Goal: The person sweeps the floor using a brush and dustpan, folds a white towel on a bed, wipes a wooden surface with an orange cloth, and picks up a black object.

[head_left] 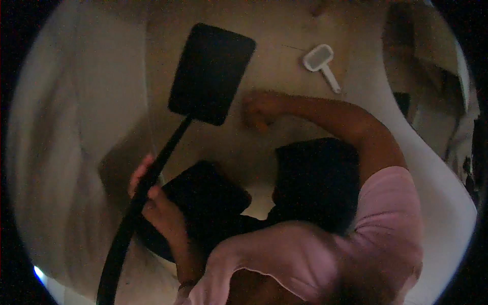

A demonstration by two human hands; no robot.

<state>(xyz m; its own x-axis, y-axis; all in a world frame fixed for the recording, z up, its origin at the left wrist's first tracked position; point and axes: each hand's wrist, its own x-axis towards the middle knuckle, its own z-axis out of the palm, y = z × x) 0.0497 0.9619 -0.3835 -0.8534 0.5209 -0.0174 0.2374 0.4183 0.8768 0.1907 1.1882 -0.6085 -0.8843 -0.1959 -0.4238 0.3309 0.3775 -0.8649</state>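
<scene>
A black shaft [127,223] rises from the lower left and ends in a flat, dark rectangular panel [213,73] with rounded corners. My left hand [161,207] is at the shaft, its thumb on one side and fingertips on the other; the shaft hides part of the grip. Beside the panel's lower right corner, my right hand [258,109] is low over the floor, fingers curled and blurred. Anything inside it is hidden. Farther right lies a white pet brush [320,58] with a grey rectangular face and a straight handle [331,80].
I sit on a brownish floor [284,30], my dark-clothed legs [320,178] bent in front of me. Pale fabric [56,152] hangs along the left. A pale curved surface [432,203] runs down the right, with dim clutter beyond. The light is low.
</scene>
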